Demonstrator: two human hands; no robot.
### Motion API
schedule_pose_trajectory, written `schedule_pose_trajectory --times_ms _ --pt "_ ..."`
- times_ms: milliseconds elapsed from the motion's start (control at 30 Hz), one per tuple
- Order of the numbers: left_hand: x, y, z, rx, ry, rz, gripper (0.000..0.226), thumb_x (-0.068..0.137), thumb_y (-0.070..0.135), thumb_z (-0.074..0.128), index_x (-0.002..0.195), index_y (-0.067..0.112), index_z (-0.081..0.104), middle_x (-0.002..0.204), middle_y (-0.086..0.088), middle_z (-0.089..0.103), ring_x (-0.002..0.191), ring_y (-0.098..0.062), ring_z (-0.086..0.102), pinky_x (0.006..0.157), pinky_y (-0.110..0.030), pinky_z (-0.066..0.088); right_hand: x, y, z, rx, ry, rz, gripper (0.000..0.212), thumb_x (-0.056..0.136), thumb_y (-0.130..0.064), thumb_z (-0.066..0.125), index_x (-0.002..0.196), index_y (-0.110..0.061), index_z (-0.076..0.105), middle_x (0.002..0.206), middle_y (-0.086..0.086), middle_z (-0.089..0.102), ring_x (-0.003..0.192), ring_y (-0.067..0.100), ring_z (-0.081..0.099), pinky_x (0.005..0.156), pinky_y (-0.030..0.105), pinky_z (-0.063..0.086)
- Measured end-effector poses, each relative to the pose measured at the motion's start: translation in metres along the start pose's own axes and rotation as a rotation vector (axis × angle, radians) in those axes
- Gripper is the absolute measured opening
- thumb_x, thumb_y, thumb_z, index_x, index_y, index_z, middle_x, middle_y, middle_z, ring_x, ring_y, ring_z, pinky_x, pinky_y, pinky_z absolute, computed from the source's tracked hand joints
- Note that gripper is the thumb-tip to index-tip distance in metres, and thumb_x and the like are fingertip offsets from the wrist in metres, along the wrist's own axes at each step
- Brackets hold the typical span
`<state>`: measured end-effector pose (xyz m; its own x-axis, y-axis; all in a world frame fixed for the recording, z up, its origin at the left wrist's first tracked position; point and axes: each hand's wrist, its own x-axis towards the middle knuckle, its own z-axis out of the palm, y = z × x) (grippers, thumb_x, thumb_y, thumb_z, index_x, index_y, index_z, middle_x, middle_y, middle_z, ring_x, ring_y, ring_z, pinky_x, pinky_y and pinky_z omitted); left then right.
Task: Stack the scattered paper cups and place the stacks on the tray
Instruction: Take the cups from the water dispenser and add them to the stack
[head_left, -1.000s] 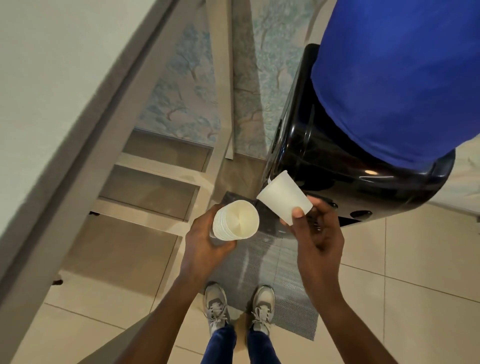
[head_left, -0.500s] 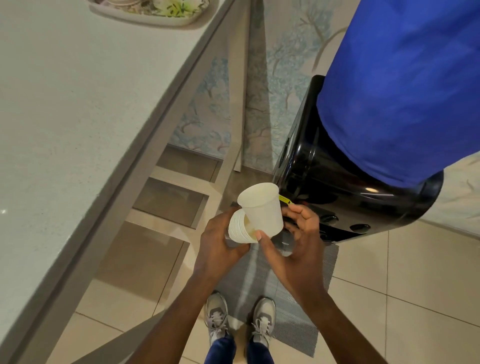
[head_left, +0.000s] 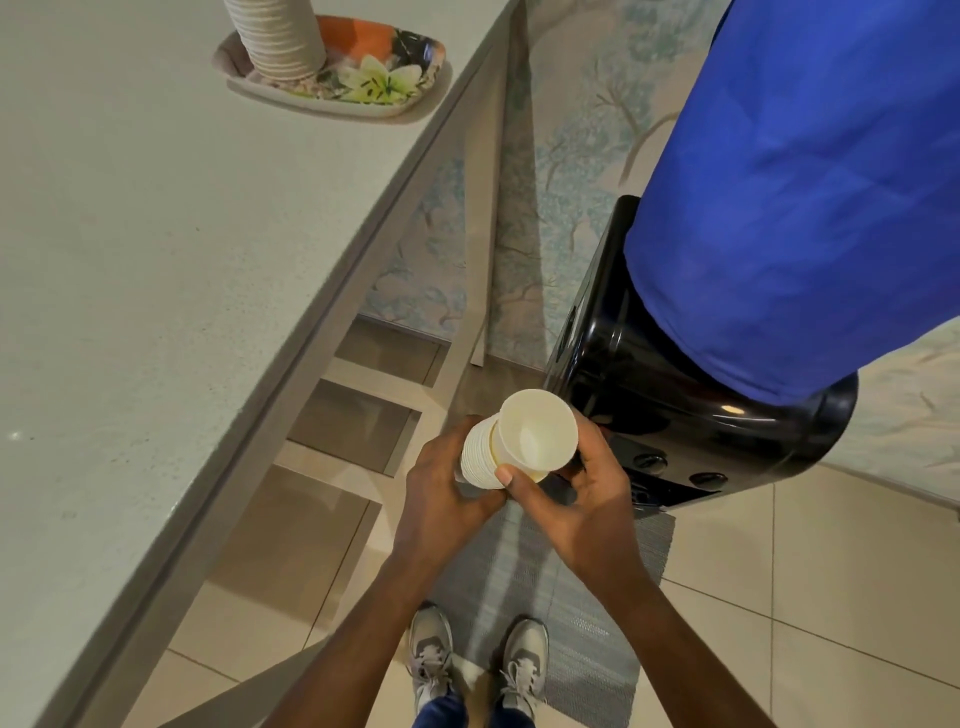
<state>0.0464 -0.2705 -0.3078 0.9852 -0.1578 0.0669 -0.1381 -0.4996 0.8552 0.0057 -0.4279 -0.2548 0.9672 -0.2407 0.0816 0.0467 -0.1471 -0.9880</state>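
Tray on table: one cup stack standing on it, done. Left hand: wrapped round second stack, off the table. Right hand: pinching single cup, partly nested. Outstanding: seat cup, deliver stack to tray.

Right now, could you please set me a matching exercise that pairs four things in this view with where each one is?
Things:
1. single cup
2. tall stack
3. grey mat
4. blue cover

Places:
A. flat on the floor tiles
B. on top of the black dispenser
C. nested in the held stack
D. standing on the flowered tray

Pairs: 1-C, 2-D, 3-A, 4-B.
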Motion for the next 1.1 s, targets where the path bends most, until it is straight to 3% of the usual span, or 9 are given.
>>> schedule_pose_trajectory --times_ms 100,233,400,533,633,800,933,1000,1100 --pt "0.002 0.011 -0.003 -0.008 0.007 0.002 0.073 0.071 0.046 0.087 0.134 0.043 0.05 0.126 0.02 0.063 0.117 -0.009 0.06 0.089 -0.042 0.058 0.006 -0.007 -0.004 -0.011 -0.035 -0.011 0.071 0.078 -0.019 0.089 0.14 -0.024 0.055 0.134 -0.008 0.064 0.131 0.022 0.058 0.105 0.045 0.053" --pt "0.003 0.024 -0.008 -0.005 0.008 -0.009 0.074 0.07 0.045 0.088 0.131 0.053 0.047 0.124 0.027 0.061 0.118 -0.004 0.058 0.091 -0.039 0.057 0.01 -0.017 -0.005 -0.07 -0.029 0.036 0.093 0.069 -0.059 0.087 0.149 -0.036 0.045 0.141 -0.016 0.059 0.137 0.013 0.053 0.111 0.052 0.047" --pt "0.008 0.033 -0.013 -0.017 0.003 -0.016 0.072 0.071 0.045 0.086 0.135 0.04 0.053 0.124 0.021 0.065 0.115 -0.005 0.06 0.088 -0.037 0.058 0.018 -0.025 -0.004 -0.212 -0.061 0.032 0.08 0.068 -0.082 0.072 0.139 -0.06 0.043 0.137 -0.027 0.058 0.136 0.007 0.051 0.112 0.053 0.044" --pt "0.011 0.034 -0.013 -0.009 0.01 -0.014 0.073 0.073 0.052 0.082 0.137 0.034 0.054 0.125 0.019 0.065 0.114 -0.004 0.06 0.087 -0.033 0.058 0.02 -0.027 -0.004 -0.179 -0.094 0.023 0.086 0.071 -0.081 0.069 0.146 -0.045 0.046 0.138 -0.025 0.057 0.134 0.003 0.051 0.109 0.042 0.051" --pt "0.011 0.037 -0.012 -0.01 0.01 -0.024 0.074 0.072 0.046 0.086 0.138 0.032 0.054 0.124 0.021 0.064 0.113 -0.001 0.06 0.087 -0.029 0.057 0.022 -0.027 -0.005 -0.165 -0.091 0.032 0.08 0.08 -0.08 0.061 0.148 -0.04 0.048 0.141 -0.02 0.057 0.134 0.004 0.053 0.108 0.044 0.052" --pt "0.009 0.046 -0.013 -0.015 0.046 -0.017 0.076 0.069 0.039 0.091 0.133 0.047 0.05 0.113 0.047 0.055 0.107 0.019 0.054 0.081 -0.006 0.048 0.025 -0.035 -0.006 -0.125 -0.106 0.055 0.08 0.077 -0.082 0.061 0.146 -0.041 0.051 0.14 -0.019 0.059 0.131 0.003 0.054 0.104 0.031 0.054" --pt "0.014 0.066 -0.023 -0.058 0.079 0.033 0.078 0.068 0.04 0.091 0.134 0.049 0.049 0.115 0.041 0.06 0.111 0.011 0.059 0.084 -0.013 0.051 0.033 -0.049 -0.01 0.022 -0.14 0.092 0.089 0.079 -0.085 0.057 0.153 -0.039 0.042 0.136 -0.034 0.057 0.131 -0.005 0.052 0.1 0.018 0.05" --pt "0.02 0.082 -0.03 -0.096 0.09 0.077 0.078 0.069 0.039 0.091 0.135 0.046 0.051 0.118 0.036 0.062 0.112 0.004 0.063 0.084 -0.014 0.052 0.039 -0.06 -0.014 0.113 -0.127 0.103 0.088 0.082 -0.084 0.053 0.154 -0.036 0.039 0.141 -0.03 0.055 0.134 -0.005 0.05 0.102 0.014 0.047" --pt "0.031 0.107 -0.045 -0.14 0.114 0.129 0.078 0.07 0.036 0.091 0.134 0.048 0.047 0.118 0.038 0.062 0.11 0.004 0.064 0.084 -0.014 0.054 0.044 -0.078 -0.017 0.169 -0.195 0.087 0.081 0.089 -0.074 0.055 0.154 -0.03 0.038 0.144 -0.018 0.058 0.137 0.005 0.052 0.105 0.023 0.05"
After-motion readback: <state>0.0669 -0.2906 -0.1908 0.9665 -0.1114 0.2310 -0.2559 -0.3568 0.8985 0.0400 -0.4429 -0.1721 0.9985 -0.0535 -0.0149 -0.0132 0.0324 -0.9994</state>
